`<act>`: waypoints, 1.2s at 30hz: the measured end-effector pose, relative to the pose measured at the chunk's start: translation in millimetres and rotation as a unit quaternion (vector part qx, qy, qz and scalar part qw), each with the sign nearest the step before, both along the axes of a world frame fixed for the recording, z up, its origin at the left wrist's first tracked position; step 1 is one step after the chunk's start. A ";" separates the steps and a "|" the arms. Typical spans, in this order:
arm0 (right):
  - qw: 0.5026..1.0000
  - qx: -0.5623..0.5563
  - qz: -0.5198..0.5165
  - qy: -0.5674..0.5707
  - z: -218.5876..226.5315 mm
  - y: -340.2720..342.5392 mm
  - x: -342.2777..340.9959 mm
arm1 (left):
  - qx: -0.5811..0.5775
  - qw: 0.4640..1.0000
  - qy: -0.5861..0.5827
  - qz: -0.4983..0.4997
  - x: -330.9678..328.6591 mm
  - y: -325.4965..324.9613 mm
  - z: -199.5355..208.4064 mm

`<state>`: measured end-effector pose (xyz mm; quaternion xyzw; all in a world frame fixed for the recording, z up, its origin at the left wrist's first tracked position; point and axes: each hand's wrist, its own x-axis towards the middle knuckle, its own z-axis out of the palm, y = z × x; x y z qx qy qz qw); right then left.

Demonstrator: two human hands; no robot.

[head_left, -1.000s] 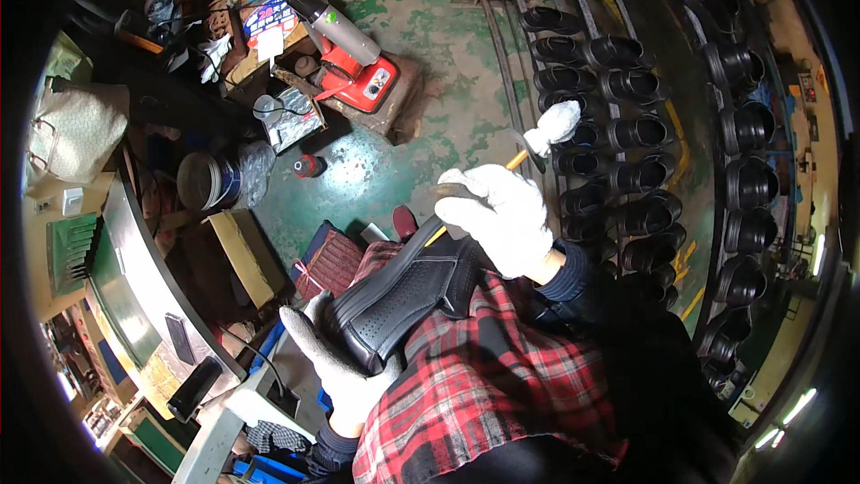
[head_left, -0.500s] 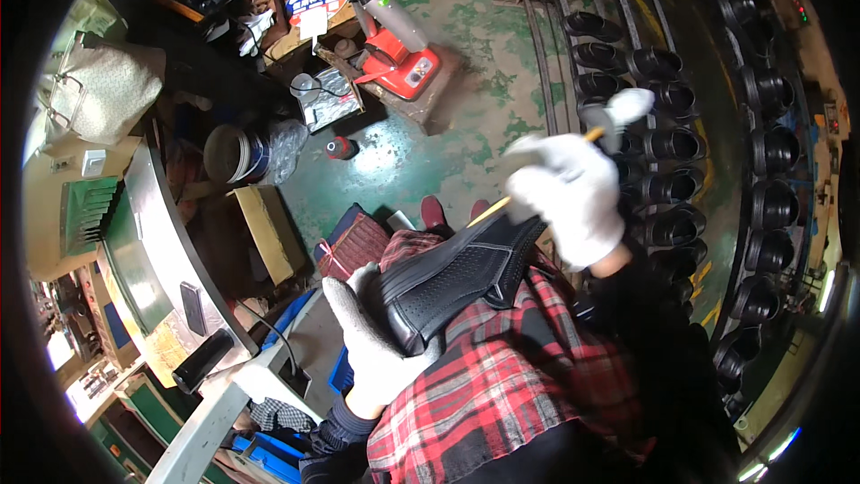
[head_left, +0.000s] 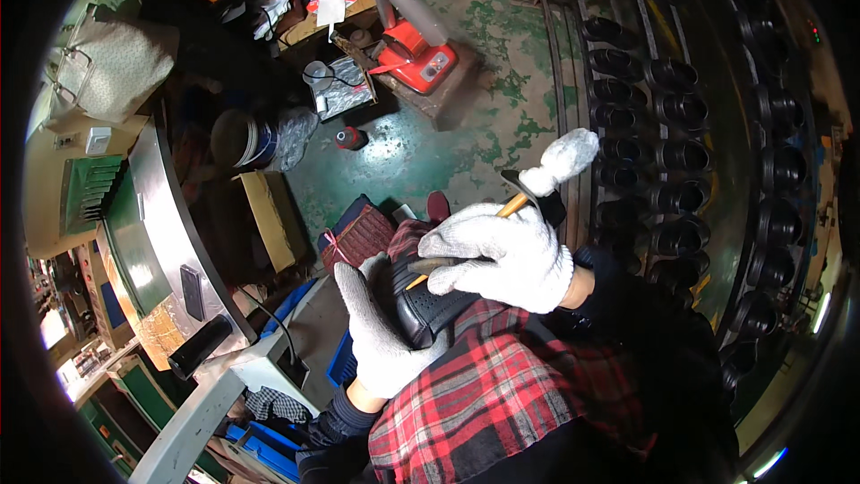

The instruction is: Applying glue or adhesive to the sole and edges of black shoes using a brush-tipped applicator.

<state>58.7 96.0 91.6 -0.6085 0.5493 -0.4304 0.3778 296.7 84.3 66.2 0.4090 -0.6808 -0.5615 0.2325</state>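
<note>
A black perforated leather shoe (head_left: 428,312) lies across my lap. My left hand (head_left: 383,341), in a white knit glove, wraps round its near-left end, with the thumb along the side. In a white glove too, my right hand (head_left: 502,255) grips a yellow-handled tool (head_left: 511,206) with a dark curved piece and a white wrapped end at the upper right. The handle's tip comes out below the fingers, over the shoe. Beside that tip, a dark flat piece (head_left: 434,264) also shows at the fingers; its kind is unclear. The right hand hides much of the shoe.
Racks of black shoes (head_left: 678,157) line the right. A red-and-grey machine (head_left: 417,58) stands ahead, near a small red container (head_left: 351,138) on the floor. To the left are a metal-edged workbench (head_left: 184,215), a cardboard box (head_left: 269,220) and a pale frame bar (head_left: 193,421).
My right hand, still holding the tool, has come down and left onto the shoe. My left hand keeps its hold. The surroundings have shifted slightly in view.
</note>
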 end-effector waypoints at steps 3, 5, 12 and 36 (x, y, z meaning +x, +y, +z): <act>1.000 -0.024 -0.012 0.008 -3.3 2.4 -1.2 | 0.017 1.000 -0.010 -0.006 0.4 -4.0 1.1; 0.999 -0.018 -0.025 0.018 -3.4 4.9 -4.9 | 0.007 1.000 -0.024 -0.011 1.0 -5.9 0.3; 0.968 0.179 -0.147 -0.101 4.8 16.3 -34.5 | -0.075 0.989 -0.116 -0.043 -3.4 -20.0 9.8; 0.961 0.170 -0.178 -0.125 -1.8 14.8 -36.9 | 0.664 0.730 0.144 0.071 -63.1 -98.8 22.6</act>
